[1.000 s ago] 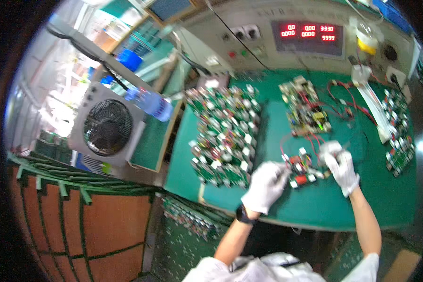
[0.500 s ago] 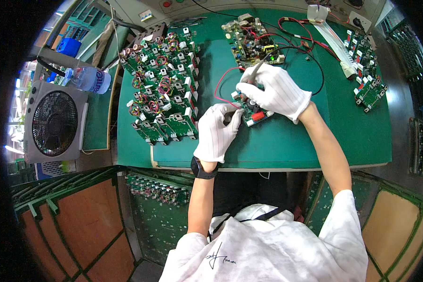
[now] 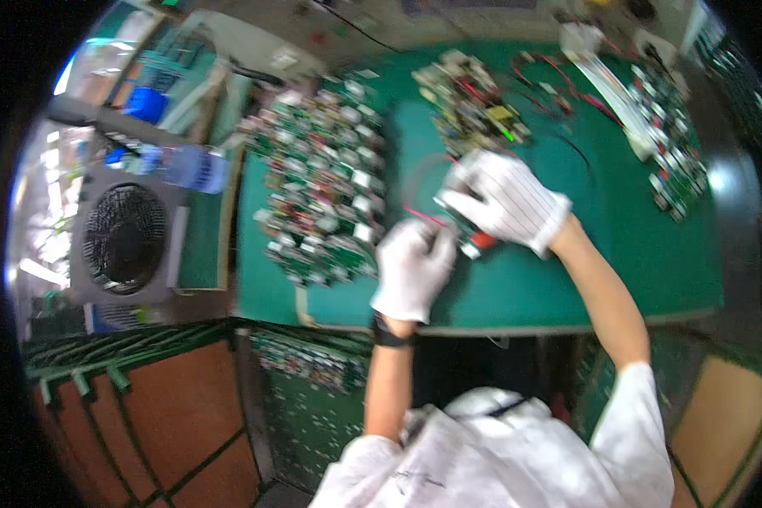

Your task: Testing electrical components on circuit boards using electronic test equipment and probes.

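The picture is blurred. My left hand point(image 3: 412, 264), in a white striped glove, is closed at the left edge of a small circuit board, its fingertips pinching a red wire point(image 3: 425, 217). Most of that board lies under my hands; a red component point(image 3: 483, 240) shows at its right side. My right hand point(image 3: 505, 201), gloved alike, is bent over the board with thumb and fingers closed. The dark pen-shaped tool it held half a second ago is smeared or hidden now. Just beyond my right hand lies a larger circuit board point(image 3: 470, 97) with a lit green spot.
Rows of circuit boards point(image 3: 322, 182) cover the left of the green table mat point(image 3: 635, 279). More boards point(image 3: 679, 173) lie at the far right, beside a white strip point(image 3: 611, 91) and red and black cables point(image 3: 567, 89). A fan point(image 3: 125, 241) and a plastic bottle point(image 3: 196, 169) are further left.
The whole view has shifted, so the table and boards sit further right and lower. Both hands stay at the small board. The dark tool's outline in my right hand no longer shows.
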`<state>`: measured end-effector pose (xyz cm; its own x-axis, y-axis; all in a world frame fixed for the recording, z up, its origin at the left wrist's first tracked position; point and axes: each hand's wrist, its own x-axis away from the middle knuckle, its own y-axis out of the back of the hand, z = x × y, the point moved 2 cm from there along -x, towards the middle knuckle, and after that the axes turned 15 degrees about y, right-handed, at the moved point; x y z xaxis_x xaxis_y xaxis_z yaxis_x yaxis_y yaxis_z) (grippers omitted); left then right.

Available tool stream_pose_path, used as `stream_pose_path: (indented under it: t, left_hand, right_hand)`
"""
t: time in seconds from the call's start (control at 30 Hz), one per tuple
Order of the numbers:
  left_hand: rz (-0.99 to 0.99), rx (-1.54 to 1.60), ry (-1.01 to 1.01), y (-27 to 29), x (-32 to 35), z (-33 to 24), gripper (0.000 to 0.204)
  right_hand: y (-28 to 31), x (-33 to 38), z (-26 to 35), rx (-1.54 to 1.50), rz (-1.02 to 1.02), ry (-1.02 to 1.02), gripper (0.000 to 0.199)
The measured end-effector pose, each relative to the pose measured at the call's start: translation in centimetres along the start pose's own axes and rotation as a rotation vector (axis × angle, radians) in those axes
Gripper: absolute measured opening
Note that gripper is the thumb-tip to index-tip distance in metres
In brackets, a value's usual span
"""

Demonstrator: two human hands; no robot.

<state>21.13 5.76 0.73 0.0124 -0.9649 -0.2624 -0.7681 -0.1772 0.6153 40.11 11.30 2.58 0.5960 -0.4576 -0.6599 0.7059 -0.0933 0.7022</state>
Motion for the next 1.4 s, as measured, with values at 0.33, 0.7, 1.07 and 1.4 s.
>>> stream_pose_path:
  t: [0.33, 0.7, 1.07, 1.4]
  left_hand:
    - [0.066, 0.0, 0.017, -1.9, 3.1, 0.6, 0.016]
    - [0.095, 0.043, 0.085, -1.0, -0.6, 1.0, 0.012]
    - [0.047, -0.051, -0.011, -2.2, 1.3, 1.0, 0.016]
    - [0.068, -0.062, -0.004, -0.6, 0.6, 0.8, 0.009]
  right_hand:
    - [1.6, 1.6, 2.7, -0.154, -0.012, -0.16, 0.019]
    - [1.0, 0.8, -0.5, -0.423, -0.121, -0.259, 0.017]
    - [1.1, 3.0, 1.0, -0.239, -0.011, -0.07, 0.029]
    - [0.7, 1.3, 1.7, -0.182, 0.084, 0.035, 0.029]
